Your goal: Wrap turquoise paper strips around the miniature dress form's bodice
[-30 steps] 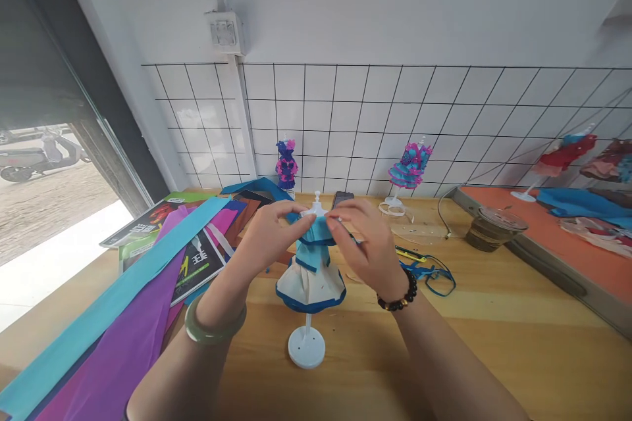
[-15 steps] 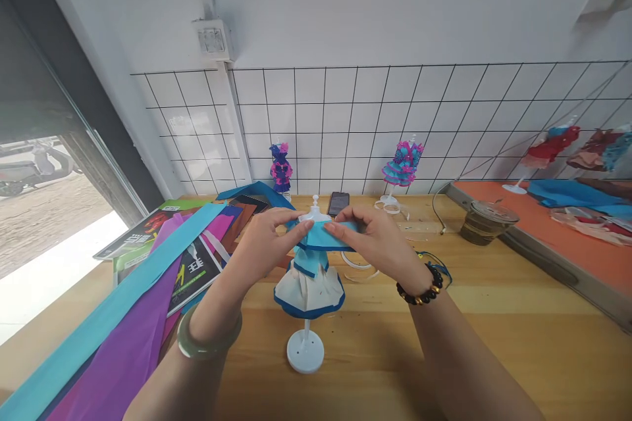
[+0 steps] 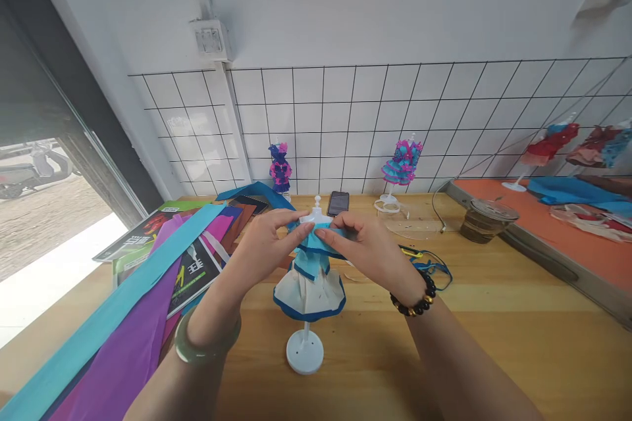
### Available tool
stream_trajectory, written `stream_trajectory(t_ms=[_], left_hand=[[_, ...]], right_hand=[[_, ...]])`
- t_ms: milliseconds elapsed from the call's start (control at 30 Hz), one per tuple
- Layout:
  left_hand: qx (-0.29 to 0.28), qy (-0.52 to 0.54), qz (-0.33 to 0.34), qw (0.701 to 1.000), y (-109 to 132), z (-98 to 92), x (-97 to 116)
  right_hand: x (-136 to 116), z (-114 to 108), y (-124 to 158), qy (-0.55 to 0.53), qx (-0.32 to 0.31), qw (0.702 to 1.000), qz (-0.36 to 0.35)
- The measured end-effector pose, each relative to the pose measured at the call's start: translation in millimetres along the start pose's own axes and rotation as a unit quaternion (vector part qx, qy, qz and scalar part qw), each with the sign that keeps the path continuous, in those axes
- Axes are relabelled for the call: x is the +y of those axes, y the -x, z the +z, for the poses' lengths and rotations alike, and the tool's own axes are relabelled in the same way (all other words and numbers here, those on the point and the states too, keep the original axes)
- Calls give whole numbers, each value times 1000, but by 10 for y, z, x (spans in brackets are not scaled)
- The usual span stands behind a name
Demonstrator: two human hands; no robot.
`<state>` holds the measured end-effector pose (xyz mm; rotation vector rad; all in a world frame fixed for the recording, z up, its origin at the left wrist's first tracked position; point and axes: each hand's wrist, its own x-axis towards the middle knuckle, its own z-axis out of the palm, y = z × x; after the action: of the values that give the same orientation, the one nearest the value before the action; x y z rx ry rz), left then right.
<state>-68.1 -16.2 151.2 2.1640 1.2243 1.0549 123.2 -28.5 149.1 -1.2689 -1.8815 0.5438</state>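
A small white mannequin stand (image 3: 305, 350) stands on the wooden table (image 3: 494, 335) in front of me. It wears a white paper skirt with blue trim (image 3: 309, 292). At the shoulders lies a light blue paper piece (image 3: 316, 241). My left hand (image 3: 264, 247) pinches this piece from the left with thumb and fingers closed. My right hand (image 3: 363, 243) pinches it from the right, fingertips almost meeting the left hand's. A green bangle is on my left wrist, a dark bead bracelet on the right.
Long blue and purple paper strips (image 3: 123, 335) and booklets (image 3: 192, 270) lie at the left. Two dressed mini mannequins (image 3: 280, 168) (image 3: 401, 164), a phone (image 3: 338, 202), blue cord (image 3: 434, 266) and a lidded cup (image 3: 481, 220) stand behind. An orange tray (image 3: 567, 237) with more dresses is at the right.
My right hand has drawn inward toward the mannequin's neck, gathering the blue piece narrower. The left hand has barely moved. The view has held nearly steady over the last half second.
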Motion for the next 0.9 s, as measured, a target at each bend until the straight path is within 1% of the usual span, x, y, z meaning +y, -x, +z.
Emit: stream_trajectory(t_ms=[200, 400, 533, 667, 800, 900], left_hand=[[13, -25, -22, 999, -5, 8, 70], [-2, -10, -48, 999, -20, 10, 97], [-11, 13, -50, 999, -26, 5, 75], [7, 8, -49, 999, -18, 9, 89], [16, -3, -54, 998, -12, 8, 129], [19, -6, -56, 998, -11, 13, 136]], right_hand=[[15, 47, 7, 20, 21, 1000, 6], [17, 51, 2, 27, 21, 999, -2], [11, 29, 5, 18, 2, 1000, -3], [7, -17, 18, -3, -26, 1000, -9], [-29, -59, 42, -8, -33, 999, -7], [-66, -73, 64, -13, -37, 999, -20]])
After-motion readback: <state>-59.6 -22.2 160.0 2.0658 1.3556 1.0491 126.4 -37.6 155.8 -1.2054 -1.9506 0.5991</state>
